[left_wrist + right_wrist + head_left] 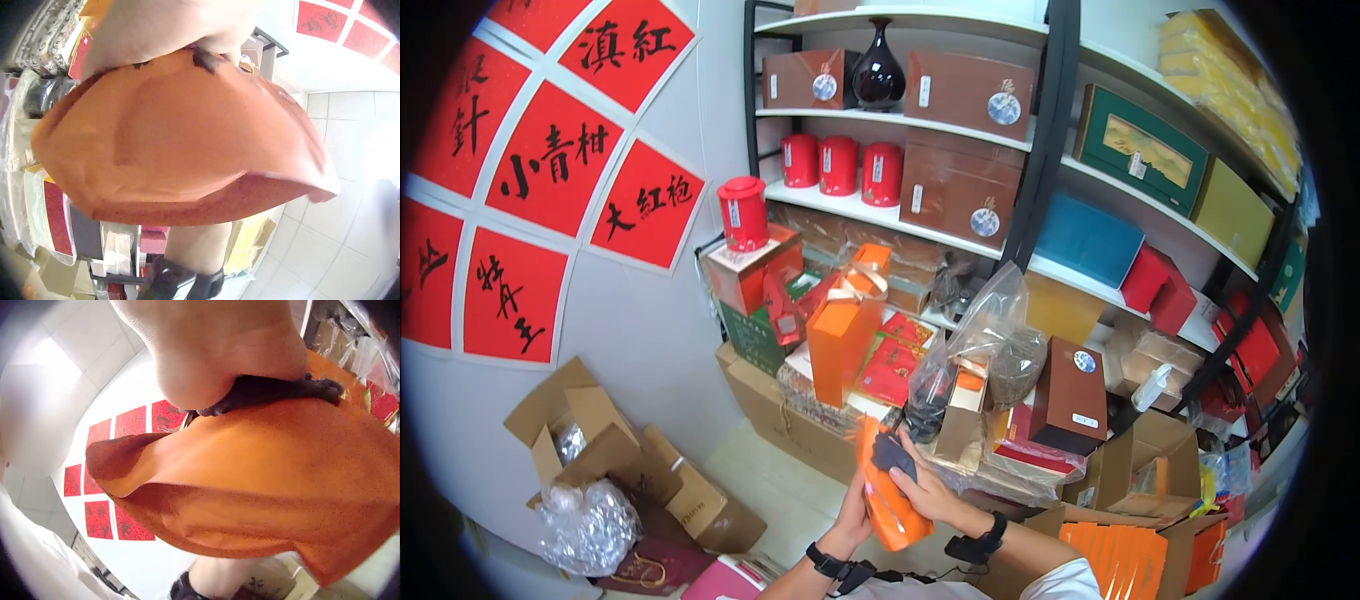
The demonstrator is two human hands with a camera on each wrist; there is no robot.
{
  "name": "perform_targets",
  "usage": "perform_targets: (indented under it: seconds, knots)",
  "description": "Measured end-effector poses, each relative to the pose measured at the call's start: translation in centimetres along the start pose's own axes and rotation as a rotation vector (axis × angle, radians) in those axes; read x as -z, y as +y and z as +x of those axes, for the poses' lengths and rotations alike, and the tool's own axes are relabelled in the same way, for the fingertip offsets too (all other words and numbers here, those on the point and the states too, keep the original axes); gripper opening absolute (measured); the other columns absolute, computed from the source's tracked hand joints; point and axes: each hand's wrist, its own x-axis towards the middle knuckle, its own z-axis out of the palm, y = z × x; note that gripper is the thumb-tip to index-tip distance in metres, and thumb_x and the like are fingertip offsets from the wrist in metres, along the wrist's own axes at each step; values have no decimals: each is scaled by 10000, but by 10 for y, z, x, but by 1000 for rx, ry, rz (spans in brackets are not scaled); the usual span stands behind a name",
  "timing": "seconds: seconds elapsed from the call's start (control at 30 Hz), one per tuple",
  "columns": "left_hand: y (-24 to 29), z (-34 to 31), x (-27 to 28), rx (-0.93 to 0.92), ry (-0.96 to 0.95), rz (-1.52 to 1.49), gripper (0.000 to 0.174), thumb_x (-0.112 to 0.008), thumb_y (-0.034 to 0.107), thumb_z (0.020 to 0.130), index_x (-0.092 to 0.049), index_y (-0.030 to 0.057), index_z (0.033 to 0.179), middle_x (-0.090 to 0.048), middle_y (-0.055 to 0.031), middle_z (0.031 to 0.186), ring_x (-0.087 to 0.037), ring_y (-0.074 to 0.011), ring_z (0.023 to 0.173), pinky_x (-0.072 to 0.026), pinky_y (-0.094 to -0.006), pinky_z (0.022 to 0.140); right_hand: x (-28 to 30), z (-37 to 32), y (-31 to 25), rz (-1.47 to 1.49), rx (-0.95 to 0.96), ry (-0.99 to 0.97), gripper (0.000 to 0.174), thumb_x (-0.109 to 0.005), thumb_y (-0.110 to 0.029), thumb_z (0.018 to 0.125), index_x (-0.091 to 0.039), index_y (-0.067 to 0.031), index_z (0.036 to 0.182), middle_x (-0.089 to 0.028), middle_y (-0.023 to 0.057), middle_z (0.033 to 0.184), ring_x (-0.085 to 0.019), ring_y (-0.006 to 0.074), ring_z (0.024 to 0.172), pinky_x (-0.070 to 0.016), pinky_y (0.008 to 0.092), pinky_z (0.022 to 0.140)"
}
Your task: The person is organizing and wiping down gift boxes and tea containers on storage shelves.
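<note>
Low in front of me, my left hand [855, 508] grips an orange paper bag [897, 522] along its left side. My right hand [928, 497] holds a bunched dark grey cloth [891, 455] against the bag's upper part, thumb across the cloth. The right wrist view shows the dark cloth [269, 394] squeezed between that hand and the orange bag [262, 469]. Creases and a folded lower edge show on the bag [175, 137] in the left wrist view, where the left hand's fingertips are hidden behind it.
An orange box [840, 345] stands on the stacked goods ahead, near a clear plastic bag [980, 330] and a brown box [1072, 395]. Shelves [960, 128] hold red tins and boxes. Open cartons [585, 430] lie at left; orange bags [1115, 560] sit in a carton at right.
</note>
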Motion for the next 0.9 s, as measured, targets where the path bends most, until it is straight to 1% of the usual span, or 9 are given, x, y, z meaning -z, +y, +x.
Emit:
perform_targets:
  seconds: [0.07, 0.1, 0.2, 0.33, 0.47, 0.6, 0.63, 0.77, 0.9]
  knots:
    - [8, -8, 0, -74, 45, 105, 523, -322, 467, 1024, -384, 121, 1411, -501, -63, 1369, -482, -219, 1257, -394, -389, 1070, -9, 19, -10, 161, -62, 40, 593, -438, -332, 993, -295, -12, 1472, -119, 244, 1563, -137, 391, 1445, -141, 440, 1164]
    - [12, -8, 2, -106, 66, 169, 573, -313, 497, 1008, -358, 118, 1436, -459, -94, 1419, -476, -273, 1271, -386, -419, 1083, -15, 26, -16, 232, -44, 56, 663, -446, -355, 987, -214, 15, 1486, -146, 251, 1553, -133, 406, 1441, -127, 457, 1166]
    - [41, -2, 5, -144, -232, -82, 536, -343, 422, 1019, -326, 105, 1451, -438, -97, 1426, -460, -262, 1282, -379, -420, 1088, -34, 27, -41, -93, 65, 9, 730, -458, -391, 980, -156, 39, 1487, -167, 266, 1538, -128, 417, 1438, -124, 476, 1167]
    - [64, 5, 5, -74, -286, -103, 537, -342, 421, 1019, -324, 103, 1451, -436, -99, 1428, -459, -264, 1283, -379, -422, 1088, -57, 1, -38, -446, 356, -117, 736, -492, -426, 957, -220, 13, 1481, -167, 208, 1557, -116, 410, 1442, -143, 502, 1166]
    - [63, 1, 15, -6, -226, -32, 538, -341, 419, 1018, -323, 102, 1452, -433, -101, 1430, -458, -266, 1284, -379, -423, 1089, -61, -16, -35, -516, 359, -143, 615, -474, -325, 966, -263, -58, 1478, -128, 179, 1573, -137, 393, 1442, -151, 516, 1169]
    - [49, -8, 29, 41, -177, 24, 538, -340, 418, 1018, -321, 101, 1453, -431, -102, 1431, -457, -268, 1285, -378, -425, 1089, -58, -2, -18, 106, -56, 158, 633, -451, -320, 978, -210, -46, 1495, -147, 163, 1577, -115, 357, 1453, -120, 447, 1185]
    - [45, -10, 32, 53, -165, 36, 538, -340, 418, 1018, -321, 100, 1453, -431, -103, 1432, -457, -268, 1285, -378, -425, 1089, -56, 4, -9, 89, -80, 198, 699, -407, -411, 996, -123, -30, 1508, -190, 184, 1562, -121, 404, 1442, -101, 453, 1177]
    - [42, -20, 39, 99, -162, 54, 539, -339, 417, 1018, -319, 99, 1453, -428, -105, 1433, -456, -270, 1286, -378, -427, 1089, -54, 13, -1, 136, -41, 208, 725, -390, -437, 997, -93, -19, 1509, -148, 254, 1551, -127, 419, 1437, -110, 438, 1175]
    - [42, -31, 43, 167, -222, 71, 540, -338, 416, 1018, -318, 98, 1454, -426, -107, 1435, -455, -272, 1287, -378, -428, 1090, -57, -33, -25, 20, -33, 197, 694, -432, -420, 982, -178, -38, 1503, -58, 188, 1584, -73, 435, 1440, -119, 483, 1173]
